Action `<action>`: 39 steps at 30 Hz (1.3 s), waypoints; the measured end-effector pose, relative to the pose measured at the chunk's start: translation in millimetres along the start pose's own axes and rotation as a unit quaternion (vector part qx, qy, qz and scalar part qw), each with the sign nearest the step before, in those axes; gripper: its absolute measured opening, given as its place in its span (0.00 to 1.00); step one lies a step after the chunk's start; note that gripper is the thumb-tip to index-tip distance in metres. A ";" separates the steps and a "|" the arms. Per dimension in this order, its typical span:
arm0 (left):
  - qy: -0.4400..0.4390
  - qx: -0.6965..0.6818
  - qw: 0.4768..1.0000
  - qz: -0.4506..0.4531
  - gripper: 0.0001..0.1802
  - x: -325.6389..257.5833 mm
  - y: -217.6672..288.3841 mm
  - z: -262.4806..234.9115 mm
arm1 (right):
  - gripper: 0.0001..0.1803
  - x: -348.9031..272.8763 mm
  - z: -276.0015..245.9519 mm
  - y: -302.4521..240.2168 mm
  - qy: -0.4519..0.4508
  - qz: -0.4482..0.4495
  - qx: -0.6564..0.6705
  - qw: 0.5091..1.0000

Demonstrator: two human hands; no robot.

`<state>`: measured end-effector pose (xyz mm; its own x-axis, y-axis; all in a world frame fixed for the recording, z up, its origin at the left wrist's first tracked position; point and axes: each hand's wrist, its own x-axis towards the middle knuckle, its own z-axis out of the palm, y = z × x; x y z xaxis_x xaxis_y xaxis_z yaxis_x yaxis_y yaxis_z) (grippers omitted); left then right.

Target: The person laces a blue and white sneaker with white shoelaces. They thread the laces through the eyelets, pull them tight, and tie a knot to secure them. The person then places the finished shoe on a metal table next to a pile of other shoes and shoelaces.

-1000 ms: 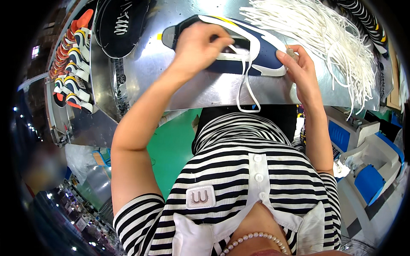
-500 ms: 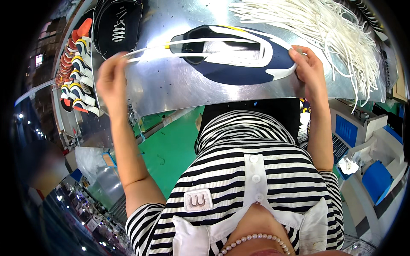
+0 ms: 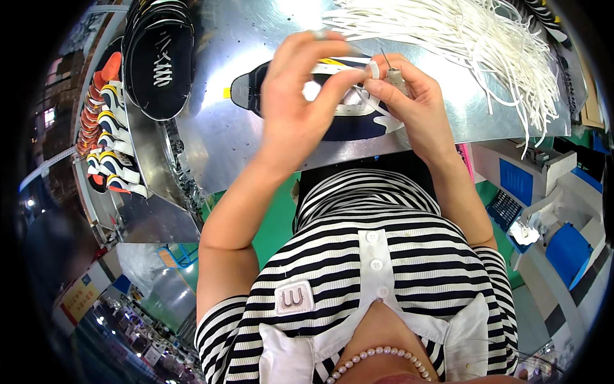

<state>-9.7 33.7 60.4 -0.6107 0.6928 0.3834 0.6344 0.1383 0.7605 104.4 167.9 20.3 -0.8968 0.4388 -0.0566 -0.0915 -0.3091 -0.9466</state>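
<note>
A navy and white shoe upper (image 3: pixel 352 130) with a yellow tab lies on the metal table in front of me, partly hidden by my hands. Over its middle is my left hand (image 3: pixel 297 93), slightly blurred, its thumb stretched toward a white lace (image 3: pixel 375 69) and apart from the index finger. My right hand (image 3: pixel 409 99) is closed at the toe end. Its thumb and index finger pinch the lace, while an awl-like tool (image 3: pixel 395 79) with a thin metal shaft and grey handle sits among its fingers.
A heap of white laces (image 3: pixel 448 45) spreads over the right of the metal table (image 3: pixel 217 144). Black shoe uppers (image 3: pixel 160 70) are stacked at the left. Beyond them stands a row of orange, white and navy uppers (image 3: pixel 112 128). Grey and blue equipment (image 3: pixel 515 182) stands at the right.
My left hand has come from the far left, off the stretched lace ends, to over the upper. My right hand has moved left, and the awl-like tool now shows in it.
</note>
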 end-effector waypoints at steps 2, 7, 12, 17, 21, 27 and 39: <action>-0.034 0.153 0.988 0.002 0.15 -16.0 -2.8 -22.0 | 0.11 2.5 -9.5 8.8 0.024 0.013 -0.060 0.998; -0.241 -0.144 0.865 -0.416 0.27 -13.1 -25.3 -30.4 | 0.19 8.4 -7.3 32.0 0.035 0.041 -0.137 0.989; -0.156 -0.224 0.844 -0.461 0.18 -5.4 -29.9 0.7 | 0.25 7.3 -3.0 24.4 0.039 0.036 -0.251 0.967; -0.068 -0.136 0.903 -0.402 0.13 -17.0 -27.6 14.3 | 0.27 5.1 -0.7 24.3 0.006 -0.009 -0.394 0.919; -0.046 -0.149 0.916 -0.371 0.13 -24.1 -23.8 18.0 | 0.26 -2.0 -3.9 16.1 -0.009 -0.007 -0.373 0.928; -0.100 -0.157 0.911 -0.367 0.12 -25.3 -21.6 11.5 | 0.23 -1.4 -1.6 15.2 0.012 -0.005 -0.371 0.929; -0.062 -0.136 0.936 -0.318 0.11 -29.4 -28.3 16.6 | 0.10 -14.8 -11.4 2.4 -0.028 -0.008 -0.329 0.944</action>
<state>-1.8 21.2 18.9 -0.7531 0.6113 -0.2432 0.0076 0.3777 0.9259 122.4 170.3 15.3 -0.9210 0.3874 -0.0415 0.1666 0.2953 -0.9408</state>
